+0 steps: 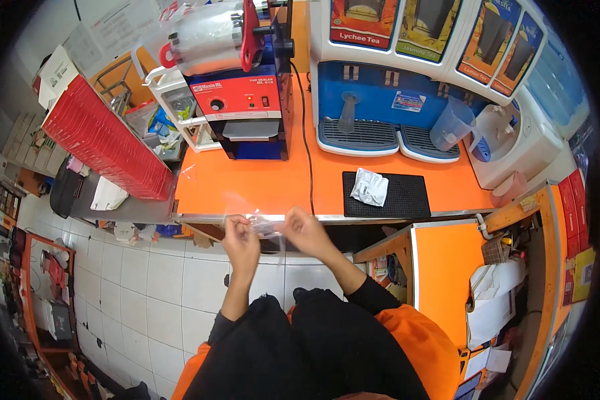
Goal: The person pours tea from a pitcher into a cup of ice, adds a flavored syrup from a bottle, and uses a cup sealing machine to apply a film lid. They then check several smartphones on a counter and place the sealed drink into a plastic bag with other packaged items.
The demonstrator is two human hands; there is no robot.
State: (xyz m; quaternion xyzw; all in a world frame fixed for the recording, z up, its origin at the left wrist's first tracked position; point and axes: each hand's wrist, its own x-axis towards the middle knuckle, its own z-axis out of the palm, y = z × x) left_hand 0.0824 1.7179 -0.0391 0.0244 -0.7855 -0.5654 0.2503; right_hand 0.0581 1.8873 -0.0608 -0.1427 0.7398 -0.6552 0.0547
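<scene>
Between my two hands, at the front edge of the orange counter (250, 180), is a piece of clear thin plastic (264, 225), perhaps a bag. My left hand (241, 240) pinches its left side. Blurred by motion, my right hand (304, 232) has curled fingers at the plastic's right side. Beyond them stands a red and blue cup sealer (237, 97) with a roll of clear film (210, 40) on top. To the right, a white packet (369, 187) lies on a black rubber mat (410, 195).
A drink dispenser (360, 145) with a clear measuring jug (450, 125) stands at the back right. A power cable (306, 145) crosses the counter. A tall stack of red cartons (110, 140) leans at left. An orange side counter (445, 280) is at right.
</scene>
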